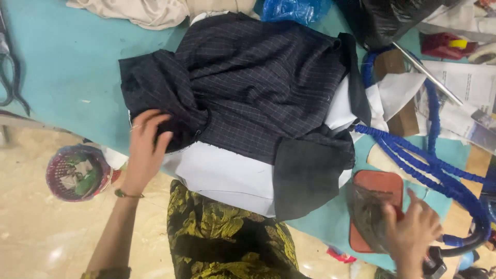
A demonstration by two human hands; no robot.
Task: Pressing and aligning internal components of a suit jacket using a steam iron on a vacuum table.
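Head view: dark checked woollen garment (258, 88) lies spread on the teal worktop (67, 67), white lining under it. Left hand (147, 150) presses flat and unclenched on its left sleeve. Right hand (413, 232), near right, grips an iron's handle (436, 263) beside the red-brown rest pad (380, 188) and blue braided cord (429, 160).

The left hand (147, 150) lies flat, fingers spread, on the bunched edge of a dark checked garment (253, 88) spread over white fabric (222, 175) on the teal worktop (67, 67). The right hand (413, 232) grips an iron (369, 212) on a red-brown pad (380, 186), beside a blue wrapped hose (429, 165).
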